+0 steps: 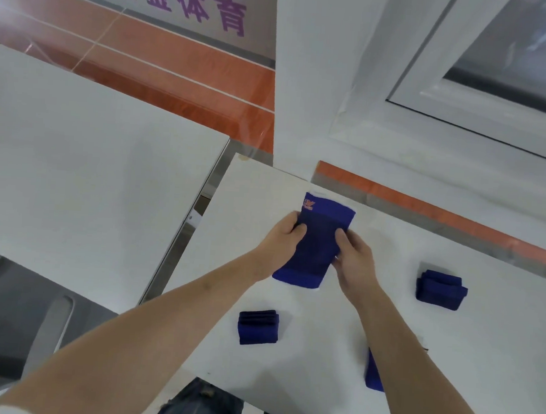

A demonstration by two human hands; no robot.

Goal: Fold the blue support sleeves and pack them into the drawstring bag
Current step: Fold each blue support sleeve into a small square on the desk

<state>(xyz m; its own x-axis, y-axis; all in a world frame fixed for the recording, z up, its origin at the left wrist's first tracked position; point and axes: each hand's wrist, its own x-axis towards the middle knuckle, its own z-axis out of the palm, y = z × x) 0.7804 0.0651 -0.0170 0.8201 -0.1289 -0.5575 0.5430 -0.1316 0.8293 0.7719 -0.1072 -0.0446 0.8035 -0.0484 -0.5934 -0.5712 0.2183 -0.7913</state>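
Note:
A flat, unfolded blue support sleeve with an orange logo at its far end lies on the white table. My left hand grips its left edge, thumb on top. My right hand grips its right edge the same way. A folded blue sleeve sits near the table's front left. Another folded sleeve lies to the right. A third blue piece shows partly from under my right forearm. No drawstring bag is in view.
A second white table stands to the left across a narrow gap. A white pillar and a window frame rise behind the table. A grey chair is at lower left. My jeans show below the front edge.

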